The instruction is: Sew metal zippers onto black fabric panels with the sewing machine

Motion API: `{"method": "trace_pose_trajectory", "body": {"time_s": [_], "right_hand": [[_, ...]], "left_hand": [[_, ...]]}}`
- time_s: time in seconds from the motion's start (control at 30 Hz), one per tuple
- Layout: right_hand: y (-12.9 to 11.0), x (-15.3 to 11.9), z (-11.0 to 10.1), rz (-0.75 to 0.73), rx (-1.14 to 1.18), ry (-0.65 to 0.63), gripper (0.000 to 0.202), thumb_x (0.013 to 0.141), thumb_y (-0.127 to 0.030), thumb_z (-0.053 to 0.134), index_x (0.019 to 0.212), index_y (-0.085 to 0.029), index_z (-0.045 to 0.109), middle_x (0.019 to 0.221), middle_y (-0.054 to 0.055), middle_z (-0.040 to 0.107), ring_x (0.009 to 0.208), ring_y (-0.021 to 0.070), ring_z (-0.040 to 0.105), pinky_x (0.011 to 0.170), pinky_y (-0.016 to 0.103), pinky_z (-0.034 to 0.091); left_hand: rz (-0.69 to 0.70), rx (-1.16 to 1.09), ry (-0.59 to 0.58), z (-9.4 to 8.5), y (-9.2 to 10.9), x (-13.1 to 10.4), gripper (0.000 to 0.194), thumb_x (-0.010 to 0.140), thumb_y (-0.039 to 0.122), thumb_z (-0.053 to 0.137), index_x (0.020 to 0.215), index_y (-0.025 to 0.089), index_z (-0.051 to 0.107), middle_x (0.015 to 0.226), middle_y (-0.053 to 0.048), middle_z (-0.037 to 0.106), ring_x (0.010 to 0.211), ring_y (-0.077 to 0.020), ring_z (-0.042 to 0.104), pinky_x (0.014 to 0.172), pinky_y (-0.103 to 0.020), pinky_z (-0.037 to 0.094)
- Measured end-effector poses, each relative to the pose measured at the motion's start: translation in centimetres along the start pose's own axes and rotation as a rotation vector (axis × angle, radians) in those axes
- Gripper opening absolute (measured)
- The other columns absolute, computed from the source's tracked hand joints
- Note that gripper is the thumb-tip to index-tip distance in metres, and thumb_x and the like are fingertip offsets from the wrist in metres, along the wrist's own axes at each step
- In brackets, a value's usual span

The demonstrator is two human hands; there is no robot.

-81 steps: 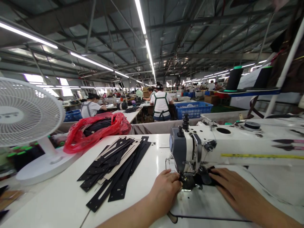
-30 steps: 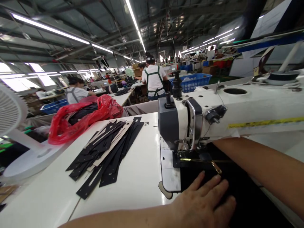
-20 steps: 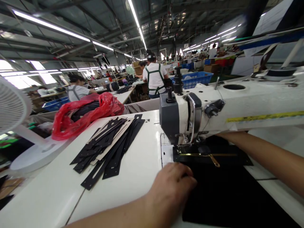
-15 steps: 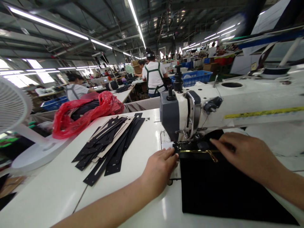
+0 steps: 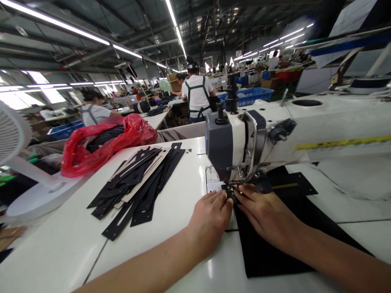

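A black fabric panel (image 5: 259, 254) lies under the head of a sewing machine (image 5: 220, 140) and drapes over the white table toward me. My left hand (image 5: 210, 217) is closed at the panel's left corner, fingertips and thumb pressed together beside the needle area. Close to its right, my right hand (image 5: 269, 213) lies over the panel's upper edge, its fingers stretched out to the presser foot. A black slotted strip (image 5: 301, 185) sticks out to the right from behind that hand, with a thin gold line in its slot. My fingers hide most of the gold zipper.
On the table to the left lies a loose pile of black and beige slotted strips (image 5: 143, 179). Behind it sits a red plastic bag (image 5: 134, 130) holding dark material. A white fan (image 5: 18, 142) stands at the far left. Several people work at tables beyond.
My right hand has moved left from the strip's side to the presser foot, beside my left hand. The slotted strip now shows at right, and the zipper pull is covered. The panel has shifted slightly.
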State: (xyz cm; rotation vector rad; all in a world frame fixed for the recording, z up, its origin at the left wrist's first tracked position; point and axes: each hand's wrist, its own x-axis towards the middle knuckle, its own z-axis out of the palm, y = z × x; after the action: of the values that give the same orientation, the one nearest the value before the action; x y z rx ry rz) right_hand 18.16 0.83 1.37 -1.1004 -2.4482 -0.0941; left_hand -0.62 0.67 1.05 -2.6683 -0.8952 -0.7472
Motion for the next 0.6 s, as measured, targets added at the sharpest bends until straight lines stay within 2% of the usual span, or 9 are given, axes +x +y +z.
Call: {"method": "trace_pose_trajectory", "body": {"time_s": [0.13, 0.3, 0.5, 0.6], "right_hand": [[-0.36, 0.44, -0.19, 0.013, 0.020, -0.007, 0.031, 0.084, -0.007, 0.039, 0.106, -0.010, 0.061, 0.108, 0.015, 0.063, 0.096, 0.0236, 0.061, 0.084, 0.039, 0.050], [-0.10, 0.15, 0.21, 0.013, 0.007, -0.026, 0.032, 0.085, -0.006, 0.039, 0.110, -0.009, 0.060, 0.110, 0.015, 0.062, 0.099, 0.0232, 0.059, 0.087, 0.039, 0.048], [-0.09, 0.05, 0.45, 0.012, 0.006, 0.014, 0.031, 0.084, -0.005, 0.040, 0.106, -0.010, 0.061, 0.110, 0.014, 0.063, 0.099, 0.0245, 0.059, 0.086, 0.040, 0.048], [-0.11, 0.27, 0.36, 0.014, 0.000, 0.034, 0.030, 0.084, -0.006, 0.040, 0.103, -0.012, 0.062, 0.105, 0.013, 0.064, 0.097, 0.0230, 0.060, 0.085, 0.039, 0.049]], "left_hand": [[0.016, -0.007, -0.002, -0.04, -0.04, 0.22, 0.023, 0.090, 0.008, 0.038, 0.097, 0.007, 0.060, 0.095, -0.017, 0.066, 0.095, -0.0231, 0.064, 0.084, -0.039, 0.054], [0.000, -0.021, -0.006, -0.10, 0.01, 0.35, 0.023, 0.091, 0.010, 0.038, 0.095, 0.009, 0.061, 0.091, -0.014, 0.067, 0.093, -0.0220, 0.064, 0.083, -0.038, 0.054], [-0.080, -0.015, 0.018, 0.25, 0.40, 0.41, 0.025, 0.090, 0.007, 0.037, 0.091, 0.013, 0.062, 0.087, -0.007, 0.067, 0.084, -0.0169, 0.065, 0.100, -0.046, 0.040], [-0.090, -0.012, 0.028, 0.64, 0.22, 0.45, 0.027, 0.090, 0.007, 0.037, 0.088, 0.015, 0.062, 0.087, -0.006, 0.067, 0.083, -0.0165, 0.065, 0.101, -0.047, 0.038]]}}
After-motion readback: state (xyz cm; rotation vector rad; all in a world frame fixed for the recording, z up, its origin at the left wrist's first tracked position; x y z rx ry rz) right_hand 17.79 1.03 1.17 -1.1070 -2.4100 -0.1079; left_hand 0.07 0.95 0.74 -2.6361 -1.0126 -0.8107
